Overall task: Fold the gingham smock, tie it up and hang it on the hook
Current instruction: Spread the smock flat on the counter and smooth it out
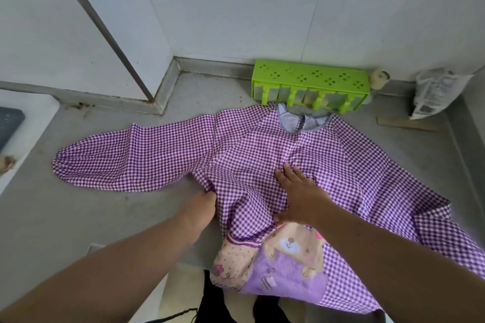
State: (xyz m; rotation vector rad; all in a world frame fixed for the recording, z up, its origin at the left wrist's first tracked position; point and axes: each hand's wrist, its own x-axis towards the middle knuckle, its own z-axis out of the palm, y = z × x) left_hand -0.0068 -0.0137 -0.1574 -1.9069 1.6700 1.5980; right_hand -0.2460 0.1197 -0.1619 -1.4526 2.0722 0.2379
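Observation:
A purple-and-white gingham smock (252, 144) lies spread on a grey counter (78, 212), collar toward the wall, one sleeve (112, 160) stretched out to the left. Its hem with a bear-print pocket (286, 252) hangs over the counter's front edge. My right hand (299, 196) presses flat on the middle of the smock, fingers straight. My left hand (204, 204) reaches to the smock's left side seam below the sleeve; its fingers are tucked under the cloth and hidden. No hook is in view.
A green plastic rack (312, 84) stands against the back wall just behind the collar. A crumpled plastic bag (435, 94) leans at the back right. A white appliance edge (23, 134) sits at the far left. Walls close the corner behind.

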